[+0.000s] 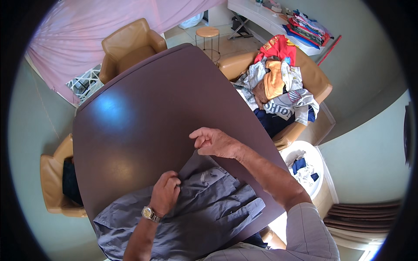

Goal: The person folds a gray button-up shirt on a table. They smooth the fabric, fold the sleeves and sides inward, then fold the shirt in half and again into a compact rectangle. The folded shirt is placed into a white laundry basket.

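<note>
A dark grey woven garment [202,208] lies rumpled over the near part of the brown table [156,98]. Pale marks show on it near a folded band. My left hand [165,192], with a metal wristwatch [148,213] at the wrist, grips the garment's upper edge between thumb and fingers. Further up, my right hand [215,142] is at the tip of a pointed grey flap [199,163]. Its index finger reaches out, the other fingers curl loosely, and the thumb lies over the flap's tip; no cloth shows between thumb and fingers.
A tan armchair [315,78] at the right bears a heap of mixed clothes [274,81]. Below it a white round tub [318,163] holds cloth. Other tan armchairs [130,49] stand around the table. Folded clothes [307,29] are stacked on a white desk [258,14].
</note>
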A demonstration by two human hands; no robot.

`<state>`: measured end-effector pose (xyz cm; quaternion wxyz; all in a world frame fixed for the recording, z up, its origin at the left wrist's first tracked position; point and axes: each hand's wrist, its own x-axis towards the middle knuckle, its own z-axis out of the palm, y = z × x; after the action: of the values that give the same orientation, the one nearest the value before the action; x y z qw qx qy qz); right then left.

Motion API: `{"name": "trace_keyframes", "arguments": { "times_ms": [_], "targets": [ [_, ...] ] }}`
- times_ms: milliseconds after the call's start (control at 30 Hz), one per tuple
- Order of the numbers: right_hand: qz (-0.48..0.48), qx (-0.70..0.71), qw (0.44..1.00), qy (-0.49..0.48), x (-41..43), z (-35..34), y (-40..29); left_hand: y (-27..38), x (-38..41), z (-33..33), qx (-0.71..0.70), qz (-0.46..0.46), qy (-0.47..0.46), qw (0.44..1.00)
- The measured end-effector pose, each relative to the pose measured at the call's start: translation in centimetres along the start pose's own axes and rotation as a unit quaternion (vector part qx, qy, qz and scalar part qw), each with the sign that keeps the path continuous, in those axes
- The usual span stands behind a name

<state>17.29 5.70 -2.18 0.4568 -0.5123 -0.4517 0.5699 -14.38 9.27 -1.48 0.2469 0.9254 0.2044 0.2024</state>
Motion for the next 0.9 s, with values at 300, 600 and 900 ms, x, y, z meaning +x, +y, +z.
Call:
{"name": "trace_keyframes", "arguments": {
  "times_ms": [300,600,900],
  "targets": [
    [0.041,-0.140,0.961,0.233,0.8,-0.8,2.9,-0.3,2.4,1.1,0.071,-0.079,0.023,0.994],
    [-0.314,-0.298,0.859,0.273,-2.3,3.4,-0.4,3.1,3.7,4.1,0.138,0.082,-0.036,0.986],
    [-0.229,-0.449,0.853,0.132,-4.6,8.6,4.8,0.2,3.3,7.0,0.095,0.060,-0.049,0.992]
  ]
}}
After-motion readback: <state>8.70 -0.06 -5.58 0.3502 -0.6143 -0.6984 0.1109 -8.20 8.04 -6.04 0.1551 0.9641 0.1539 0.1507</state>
